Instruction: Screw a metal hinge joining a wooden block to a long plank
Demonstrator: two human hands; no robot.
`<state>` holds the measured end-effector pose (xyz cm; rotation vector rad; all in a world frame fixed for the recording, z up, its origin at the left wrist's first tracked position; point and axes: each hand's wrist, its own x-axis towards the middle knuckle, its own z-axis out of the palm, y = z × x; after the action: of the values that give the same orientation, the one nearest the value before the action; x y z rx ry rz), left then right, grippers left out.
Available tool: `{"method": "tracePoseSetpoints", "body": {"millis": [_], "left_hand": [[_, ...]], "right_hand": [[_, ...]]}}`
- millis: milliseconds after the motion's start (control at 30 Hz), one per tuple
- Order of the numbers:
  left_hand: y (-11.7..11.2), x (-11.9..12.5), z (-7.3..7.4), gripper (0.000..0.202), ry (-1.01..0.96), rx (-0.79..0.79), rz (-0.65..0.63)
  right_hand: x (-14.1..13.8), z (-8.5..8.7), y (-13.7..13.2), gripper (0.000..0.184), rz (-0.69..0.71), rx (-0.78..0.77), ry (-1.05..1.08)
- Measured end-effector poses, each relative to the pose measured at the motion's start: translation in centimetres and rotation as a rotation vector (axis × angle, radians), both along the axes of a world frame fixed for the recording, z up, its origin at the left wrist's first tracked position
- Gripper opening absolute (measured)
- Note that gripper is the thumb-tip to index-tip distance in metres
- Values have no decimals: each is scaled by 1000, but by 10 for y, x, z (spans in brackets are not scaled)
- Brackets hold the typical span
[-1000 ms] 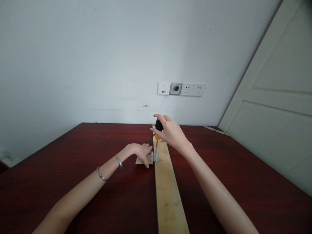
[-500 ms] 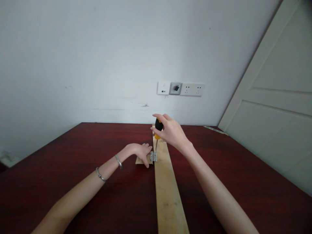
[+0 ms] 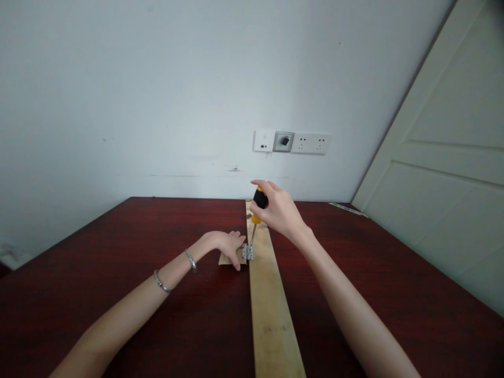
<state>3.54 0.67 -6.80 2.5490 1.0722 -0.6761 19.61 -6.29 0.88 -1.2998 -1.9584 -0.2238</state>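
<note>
My right hand [image 3: 275, 206] grips the black and yellow handle of a screwdriver [image 3: 260, 198], its shaft slanting down to the left. The tip meets the right leaf of a metal hinge [image 3: 248, 252]. That leaf lies on the left edge of a long wooden plank [image 3: 271, 315], while the other leaf rests on a small wooden piece [image 3: 226, 260] beside it. Spread over the small piece, my left hand [image 3: 231, 248] presses down with its fingers apart, close to the hinge. Part of the small piece is hidden under that hand.
The dark red tabletop [image 3: 189, 325] reaches back to a white wall [image 3: 177, 94]. Sockets and switch plates [image 3: 311, 143] are set in the wall. A pale door [image 3: 444, 157] stands at the right, and a thin strip [image 3: 348, 209] lies at the table's back right edge.
My right hand has shifted slightly right, and the screwdriver handle leans more to the right. My fingers sit differently around it. The left hand, hinge and plank have stayed in place.
</note>
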Motion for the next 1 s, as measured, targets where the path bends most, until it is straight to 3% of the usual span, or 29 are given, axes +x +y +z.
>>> {"method": "tracePoseSetpoints", "body": {"millis": [300, 367, 500, 733, 1000], "left_hand": [[0, 0, -1, 120, -5, -1, -23], [-1, 0, 0, 120, -10, 2, -25], [-3, 0, 3, 120, -11, 1, -28], [-3, 0, 4, 122, 3, -16, -19], [-1, -1, 1, 124, 0, -38, -11]], "right_hand": [[21, 0, 16, 53, -38, 45, 121], [31, -7, 29, 53, -68, -40, 130], [48, -31, 57, 54, -76, -357, 135], [53, -75, 79, 51, -23, -668, 103], [50, -95, 84, 54, 29, -863, 92]]}}
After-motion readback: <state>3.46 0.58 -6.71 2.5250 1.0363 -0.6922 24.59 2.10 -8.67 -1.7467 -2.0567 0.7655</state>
